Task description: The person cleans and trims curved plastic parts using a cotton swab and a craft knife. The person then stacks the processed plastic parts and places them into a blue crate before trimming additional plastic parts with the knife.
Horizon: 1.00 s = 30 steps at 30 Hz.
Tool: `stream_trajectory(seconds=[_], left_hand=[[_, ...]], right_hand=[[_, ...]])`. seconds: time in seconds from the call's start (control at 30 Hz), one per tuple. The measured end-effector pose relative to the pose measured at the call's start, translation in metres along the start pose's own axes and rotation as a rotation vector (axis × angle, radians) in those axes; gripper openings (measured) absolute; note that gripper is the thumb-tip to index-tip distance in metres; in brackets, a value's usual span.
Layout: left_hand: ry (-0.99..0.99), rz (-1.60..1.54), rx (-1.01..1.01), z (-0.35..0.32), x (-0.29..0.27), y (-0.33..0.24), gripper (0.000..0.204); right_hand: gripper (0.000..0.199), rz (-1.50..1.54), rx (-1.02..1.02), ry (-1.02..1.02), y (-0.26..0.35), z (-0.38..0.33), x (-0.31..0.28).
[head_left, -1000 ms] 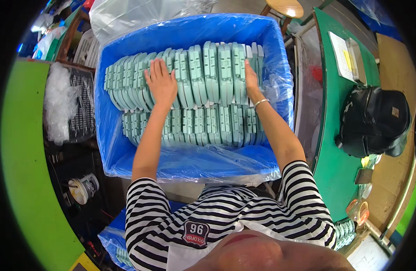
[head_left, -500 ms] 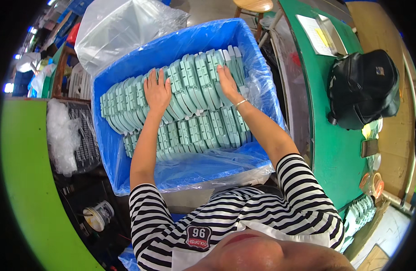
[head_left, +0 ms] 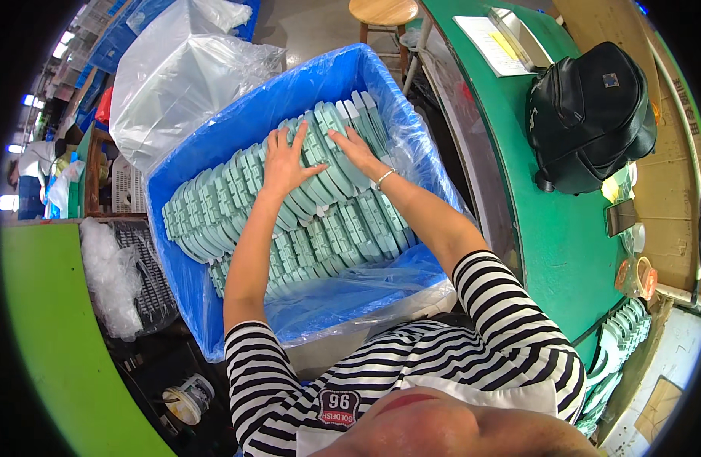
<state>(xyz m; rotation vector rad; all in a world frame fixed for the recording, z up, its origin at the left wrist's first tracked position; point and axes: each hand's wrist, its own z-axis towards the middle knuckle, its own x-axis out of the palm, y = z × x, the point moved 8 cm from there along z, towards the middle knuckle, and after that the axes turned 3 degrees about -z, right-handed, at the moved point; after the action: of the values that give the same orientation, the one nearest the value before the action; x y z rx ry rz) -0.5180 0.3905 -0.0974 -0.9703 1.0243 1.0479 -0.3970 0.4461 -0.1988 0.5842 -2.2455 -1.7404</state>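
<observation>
Pale green curved plastic parts (head_left: 206, 202) stand on edge, packed tightly side by side in the upper row of a blue bin (head_left: 248, 95) lined with clear plastic. A second, lower row of the same parts (head_left: 358, 228) lies nearer to me. My left hand (head_left: 287, 164) rests on top of the upper row with its fingers spread and thumb out to the right. Just right of it, my right hand (head_left: 358, 156) lies against the row's right part, fingers stretched out and thumb apart. Between the two hands a few parts show. Neither hand has lifted anything.
Clear plastic sheeting (head_left: 175, 91) bulges over the bin's far left side. On the right, a green table (head_left: 548, 251) carries a black backpack (head_left: 587, 114) and a paper sheet (head_left: 491, 46). More green parts (head_left: 621, 335) stand at its near end. A round stool (head_left: 382, 11) is beyond the bin.
My hands have come closer together over the upper row; the left hand's thumb now spreads out to the right. The whole view has shifted and turned slightly.
</observation>
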Motion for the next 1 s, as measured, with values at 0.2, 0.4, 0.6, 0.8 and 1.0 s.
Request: stream_trajectory(seconds=[0.2, 0.4, 0.6, 0.8, 1.0], left_hand=[[-0.044, -0.022, 0.047, 0.001, 0.009, -0.005, 0.090], [0.035, 0.023, 0.047, -0.004, -0.001, -0.006, 0.098], [-0.109, 0.012, 0.015, 0.018, -0.023, -0.021, 0.100], [-0.213, -0.173, 0.426, 0.063, -0.049, -0.158, 0.096], [-0.109, -0.581, 0.773, 0.024, -0.122, -0.233, 0.076]], right_hand=[[0.100, 0.007, 0.073, 0.012, -0.011, 0.006, -0.009], [0.103, -0.035, 0.067, -0.040, 0.008, -0.017, -0.008], [0.105, -0.024, -0.017, -0.138, 0.022, -0.025, -0.023], [0.087, -0.106, -0.090, -0.257, 0.006, -0.058, -0.083], [0.064, -0.007, -0.327, 0.061, 0.116, -0.236, -0.073]])
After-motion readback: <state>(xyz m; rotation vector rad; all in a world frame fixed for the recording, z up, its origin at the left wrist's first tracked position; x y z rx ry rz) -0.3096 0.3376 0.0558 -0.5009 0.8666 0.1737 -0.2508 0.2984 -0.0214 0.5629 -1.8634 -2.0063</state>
